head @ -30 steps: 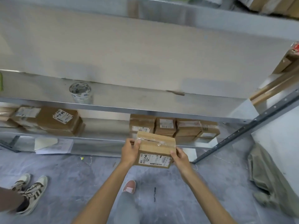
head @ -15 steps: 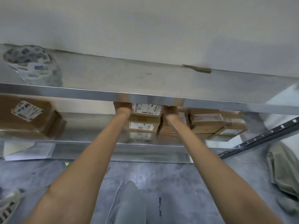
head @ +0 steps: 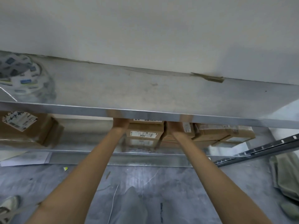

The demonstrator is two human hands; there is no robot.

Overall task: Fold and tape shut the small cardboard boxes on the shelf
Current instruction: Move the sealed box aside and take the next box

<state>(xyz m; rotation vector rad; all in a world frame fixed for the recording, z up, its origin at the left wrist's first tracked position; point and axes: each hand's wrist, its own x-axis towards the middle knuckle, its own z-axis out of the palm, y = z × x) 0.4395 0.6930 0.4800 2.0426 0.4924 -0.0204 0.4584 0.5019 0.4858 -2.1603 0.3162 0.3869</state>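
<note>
Box point(head: 146, 121) deeper under shelf point(head: 64, 109), between hands point(head: 120, 124) point(head: 175, 126)

Both your arms reach under the front lip of the upper shelf point(head: 161, 113). The lip hides your fingers, so your grip cannot be read. Your left hand point(head: 121, 125) is at the left end of the small box point(head: 146, 121) and your right hand point(head: 175, 127) is at its right end. That box sits on top of a labelled box point(head: 144, 133) on the lower shelf. More boxes point(head: 223, 133) lie just to the right. A tape roll point(head: 19, 75) stands on the upper shelf, far left.
</note>
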